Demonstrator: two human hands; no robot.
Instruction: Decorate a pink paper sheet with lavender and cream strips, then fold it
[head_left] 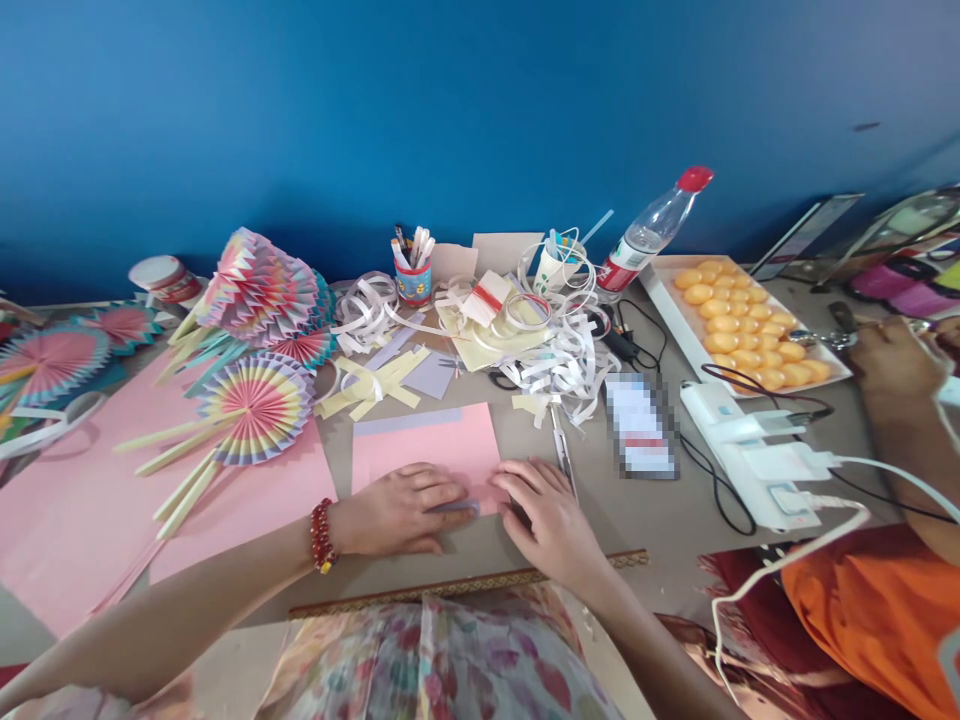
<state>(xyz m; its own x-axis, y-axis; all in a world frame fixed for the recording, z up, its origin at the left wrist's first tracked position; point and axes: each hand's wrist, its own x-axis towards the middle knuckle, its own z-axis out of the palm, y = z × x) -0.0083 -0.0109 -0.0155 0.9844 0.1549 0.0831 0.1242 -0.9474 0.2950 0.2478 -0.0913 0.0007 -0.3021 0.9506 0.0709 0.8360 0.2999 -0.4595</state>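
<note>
A sheet of pink paper [431,440] lies on the table in front of me, with a strip of lilac paper [409,422] showing along its far edge. My left hand [409,508] rests flat on the near part of the pink sheet, fingers stretched toward the right. At the sheet's right edge is my right hand [551,515], its fingers bent and apart, the fingertips touching the paper. A bit of lilac also shows near my left fingertips. Just past my right hand lies a cutter knife [561,445], partly covered by that hand.
Folded paper fans [259,410] and large pink sheets [67,510] spread at left. White paper strips [574,365], a pen cup [413,280] and a bottle [637,250] stand behind. A phone [641,425], power strip [750,460], tray [667,300] and another person's arm [900,450] are at right.
</note>
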